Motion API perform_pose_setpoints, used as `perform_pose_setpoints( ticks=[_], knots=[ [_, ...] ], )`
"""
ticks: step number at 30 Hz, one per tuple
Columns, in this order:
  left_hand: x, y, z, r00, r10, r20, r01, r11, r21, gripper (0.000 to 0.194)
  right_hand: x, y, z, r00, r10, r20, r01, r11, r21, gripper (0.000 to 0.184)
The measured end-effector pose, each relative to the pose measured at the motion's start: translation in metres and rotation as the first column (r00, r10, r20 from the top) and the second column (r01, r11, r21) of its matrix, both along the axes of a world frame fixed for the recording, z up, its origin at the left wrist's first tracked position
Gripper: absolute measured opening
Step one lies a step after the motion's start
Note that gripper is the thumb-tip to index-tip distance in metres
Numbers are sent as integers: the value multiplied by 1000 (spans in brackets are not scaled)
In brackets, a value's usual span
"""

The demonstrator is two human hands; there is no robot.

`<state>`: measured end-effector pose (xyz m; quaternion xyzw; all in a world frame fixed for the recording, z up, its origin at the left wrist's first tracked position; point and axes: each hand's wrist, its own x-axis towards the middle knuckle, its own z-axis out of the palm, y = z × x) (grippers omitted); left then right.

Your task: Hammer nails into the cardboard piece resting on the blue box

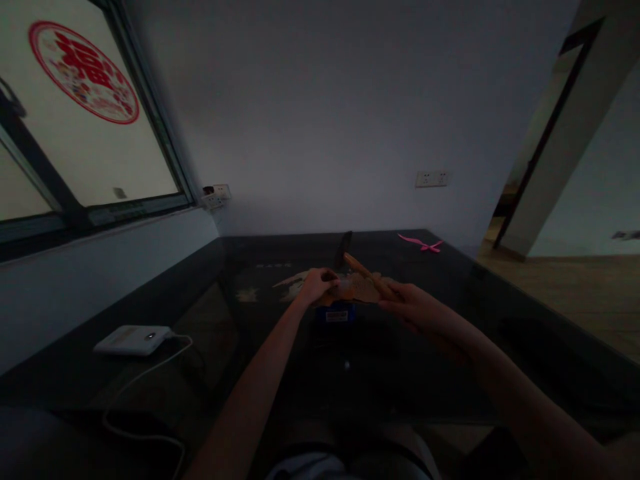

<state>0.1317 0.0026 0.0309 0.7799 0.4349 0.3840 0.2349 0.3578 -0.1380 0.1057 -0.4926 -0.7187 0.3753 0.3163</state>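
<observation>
My right hand [407,303] is closed round the wooden handle of a hammer [367,272], whose dark head is raised to the upper left of the hand. My left hand [316,287] is closed in a pinch; whatever is between its fingertips is too dim and small to name. It rests at a ragged brown sheet [363,288], perhaps leather or cardboard, just below the hammer head. Under the sheet's front edge shows a blue box [337,312] with a pale label.
A dark glossy table [435,373] reaches to the wall. On its left lies a white power bank [133,340] with a white cable [135,380] running off the near edge. A pink ribbon-like item [425,245] lies at the back right. Wall sockets [433,179] are behind.
</observation>
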Motion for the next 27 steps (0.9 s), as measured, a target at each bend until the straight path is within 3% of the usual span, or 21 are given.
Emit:
perform_pose_setpoints(
  ticks=[3, 8, 12, 20, 23, 27],
  knots=[
    [0, 1, 0, 1000, 13, -23, -13, 1000, 13, 14, 1, 1, -3, 1000, -3, 21, 3, 1000, -1, 27],
    [0, 1, -1, 1000, 26, -7, -27, 1000, -7, 16, 2, 4, -9, 997, -28, 74, 23, 997, 67, 15],
    [0, 2, -2, 1000, -10, 16, 11, 1000, -16, 13, 1, -1, -4, 1000, -8, 16, 7, 1000, 6, 29],
    [1, 5, -2, 999, 30, -31, -30, 1000, -7, 17, 1, -1, -12, 998, -43, 34, 47, 992, -116, 17],
    [-1, 8, -3, 997, -46, 62, 49, 998, -36, 19, 2, -2, -9, 997, -67, 34, 69, 995, -75, 18],
    [-13, 10, -5, 960, -126, 249, 135, 991, -20, 39, 2, -5, 2, 998, -32, 55, 35, 998, -43, 22]
  ],
)
